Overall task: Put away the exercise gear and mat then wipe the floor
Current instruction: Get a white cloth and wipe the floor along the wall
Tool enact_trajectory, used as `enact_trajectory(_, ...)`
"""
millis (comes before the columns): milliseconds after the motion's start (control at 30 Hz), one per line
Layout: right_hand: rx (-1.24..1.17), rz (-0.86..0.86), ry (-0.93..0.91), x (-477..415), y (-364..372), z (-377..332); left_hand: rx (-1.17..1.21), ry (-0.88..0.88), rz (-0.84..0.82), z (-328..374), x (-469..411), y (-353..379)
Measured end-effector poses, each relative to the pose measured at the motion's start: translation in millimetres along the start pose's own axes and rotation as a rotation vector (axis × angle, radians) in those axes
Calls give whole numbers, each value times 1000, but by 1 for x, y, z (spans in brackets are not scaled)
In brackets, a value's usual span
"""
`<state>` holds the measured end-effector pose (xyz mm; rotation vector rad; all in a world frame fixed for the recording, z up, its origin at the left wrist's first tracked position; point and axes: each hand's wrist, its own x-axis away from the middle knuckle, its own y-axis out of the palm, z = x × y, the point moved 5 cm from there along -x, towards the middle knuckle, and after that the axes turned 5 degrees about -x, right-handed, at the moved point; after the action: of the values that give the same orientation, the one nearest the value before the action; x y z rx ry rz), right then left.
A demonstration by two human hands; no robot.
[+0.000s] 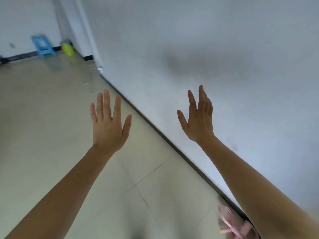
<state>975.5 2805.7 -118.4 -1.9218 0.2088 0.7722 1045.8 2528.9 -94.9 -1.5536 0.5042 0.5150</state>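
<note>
My left hand (108, 123) is stretched out in front of me over the beige tiled floor (43, 118), fingers straight and spread, holding nothing. Further right, my right hand (198, 118) is raised in front of the white wall (224, 57), its fingers also straight and empty. A blurred pink object (233, 223) lies on the floor at the bottom right, partly under my right forearm; I cannot tell what it is. No mat is in view.
A small blue plastic stool (43, 46) stands by the far wall at the upper left. Beside it, in the corner, sits a yellow-green object (68, 49). A dark skirting strip (172, 144) runs diagonally where wall meets floor.
</note>
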Motion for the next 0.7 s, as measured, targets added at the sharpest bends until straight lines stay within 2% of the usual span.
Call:
enact_trajectory(167,-101,-107,-211,-77,123,-178,-125,-209,-18,-189,8,-17)
enact_trajectory(333,-192,-169,-315,-123,200,-309,-213,-346,-23,-324,0,-26)
enact_trajectory(467,-226,-194,-386,-161,261,-364,-252,-366,-4,-390,-26,1)
enact_trajectory(567,-237,-229,-406,-197,319,-387,-241,-409,2,-433,-52,39)
enact_trajectory(700,-243,-242,-443,-264,404,-409,-284,-375,-28,-500,-105,100)
